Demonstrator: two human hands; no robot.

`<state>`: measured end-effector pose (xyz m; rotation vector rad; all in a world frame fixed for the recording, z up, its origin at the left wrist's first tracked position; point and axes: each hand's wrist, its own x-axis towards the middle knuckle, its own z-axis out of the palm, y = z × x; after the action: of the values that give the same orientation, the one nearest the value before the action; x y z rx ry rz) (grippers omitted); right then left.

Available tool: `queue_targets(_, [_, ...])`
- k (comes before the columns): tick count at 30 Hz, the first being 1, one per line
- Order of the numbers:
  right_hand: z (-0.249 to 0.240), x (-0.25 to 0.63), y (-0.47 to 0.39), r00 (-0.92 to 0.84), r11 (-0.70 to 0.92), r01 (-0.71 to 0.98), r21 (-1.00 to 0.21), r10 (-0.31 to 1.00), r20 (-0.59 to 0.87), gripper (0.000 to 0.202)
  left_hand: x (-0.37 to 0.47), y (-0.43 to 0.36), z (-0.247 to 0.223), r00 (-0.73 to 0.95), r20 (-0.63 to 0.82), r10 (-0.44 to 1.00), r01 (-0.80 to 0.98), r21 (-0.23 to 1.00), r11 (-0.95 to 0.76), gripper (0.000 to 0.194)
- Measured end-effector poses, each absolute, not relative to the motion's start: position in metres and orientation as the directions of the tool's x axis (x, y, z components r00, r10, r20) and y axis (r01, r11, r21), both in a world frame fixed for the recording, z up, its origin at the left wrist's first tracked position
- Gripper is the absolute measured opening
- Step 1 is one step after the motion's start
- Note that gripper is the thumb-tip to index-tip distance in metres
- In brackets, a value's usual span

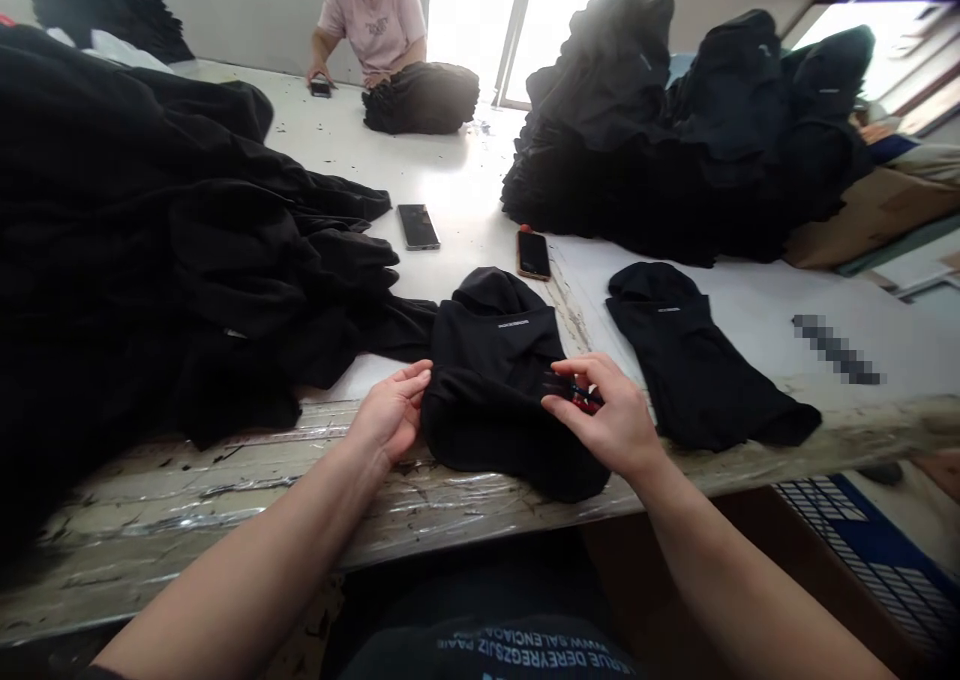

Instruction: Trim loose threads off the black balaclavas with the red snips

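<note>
While the black garment (pixel 499 385) lies right between both sets of fingers, the left hand (pixel 390 415) pinches its left edge, the right hand (pixel 619 410) grips a small dark-and-red tool (pixel 587 397); just right of those fingers, a second garment (pixel 705 370), and beyond them, a phone (pixel 533 255).

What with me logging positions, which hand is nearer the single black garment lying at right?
Right. The right hand is by the left edge of that black garment; the left hand is farther away, at the left edge of the middle garment.
</note>
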<state>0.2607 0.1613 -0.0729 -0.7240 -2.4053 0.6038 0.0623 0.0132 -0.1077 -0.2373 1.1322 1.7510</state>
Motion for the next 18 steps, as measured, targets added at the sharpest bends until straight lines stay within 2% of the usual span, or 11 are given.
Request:
queue_targets(2, [-0.073,0.278,0.179,-0.591,0.666,0.477,-0.574,0.726,0.351,0.027,0.062,0.012,-0.106,-0.511,-0.591,0.625,-0.789,0.611,-0.067,0.018])
queue_targets(5, [-0.077,0.310,0.199,-0.460,0.505,0.661,-0.555,0.857,0.232,0.031,0.064,0.011,-0.104,-0.565,-0.532,0.630,-0.714,0.698,-0.050,0.019])
queue_targets(9, [-0.094,0.336,0.195,-0.513,0.470,0.746,-0.471,0.857,0.043,0.031,0.069,0.011,-0.101,-0.588,-0.394,0.706,-0.545,0.838,0.014,0.039])
queue_targets(11, [-0.102,0.340,0.186,-0.554,0.497,0.746,-0.444,0.833,0.002,0.027,0.073,0.009,-0.101,-0.578,-0.270,0.770,-0.350,0.934,0.065,0.052])
queue_targets(13, [-0.106,0.342,0.179,-0.599,0.542,0.733,-0.412,0.801,-0.012,0.019,0.077,0.004,-0.104,-0.528,-0.155,0.835,-0.015,0.985,0.173,0.057])
queue_targets(14, [-0.105,0.342,0.177,-0.624,0.570,0.720,-0.395,0.781,-0.009,0.015,0.077,0.000,-0.107,-0.486,-0.107,0.867,0.190,0.956,0.224,0.056])
queue_targets(16, [-0.095,0.343,0.179,-0.678,0.636,0.686,-0.355,0.735,0.006,0.010,0.071,-0.007,-0.111,-0.382,-0.032,0.924,0.558,0.789,0.258,0.055])
queue_targets(18, [-0.072,0.342,0.189,-0.726,0.697,0.652,-0.299,0.687,0.019,0.008,0.053,-0.011,-0.105,-0.299,-0.018,0.954,0.779,0.573,0.255,0.054])
